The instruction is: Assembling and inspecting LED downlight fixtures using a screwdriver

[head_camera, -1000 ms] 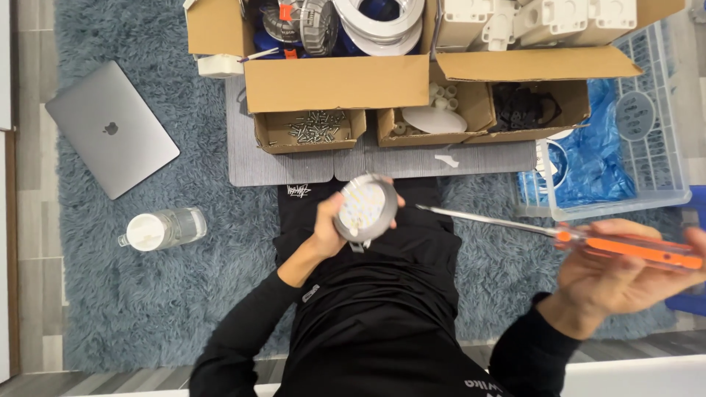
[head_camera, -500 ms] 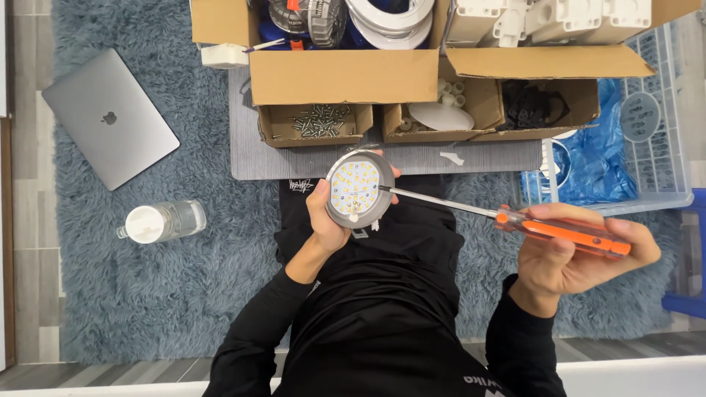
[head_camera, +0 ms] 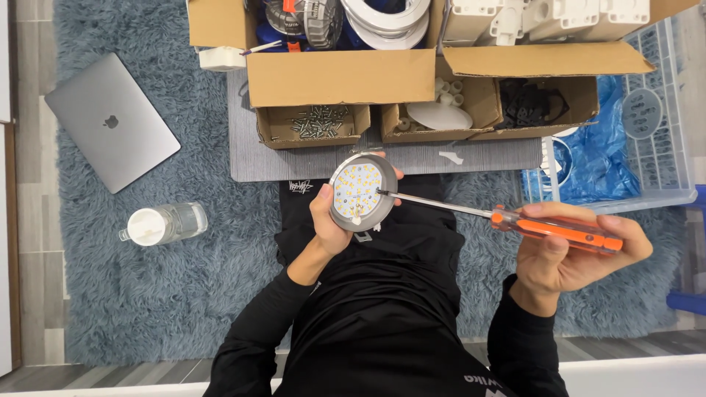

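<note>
Blue-grey shag rug (head_camera: 95, 294) fills the frame, with cardboard boxes (head_camera: 342, 73) along the top, a closed grey laptop (head_camera: 110, 121) at upper left and a clear bottle (head_camera: 163, 223) below it. At centre, the left hand (head_camera: 331, 217) grips a round silver light disc (head_camera: 362, 192) dotted with yellow diodes. The right hand (head_camera: 570, 254), at right, clasps an orange-handled screwdriver (head_camera: 555, 229), tip touching the disc.

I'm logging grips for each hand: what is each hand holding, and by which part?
The left hand cups the round LED lamp disc from behind, by its rim. The right hand holds the screwdriver by its orange handle.
</note>
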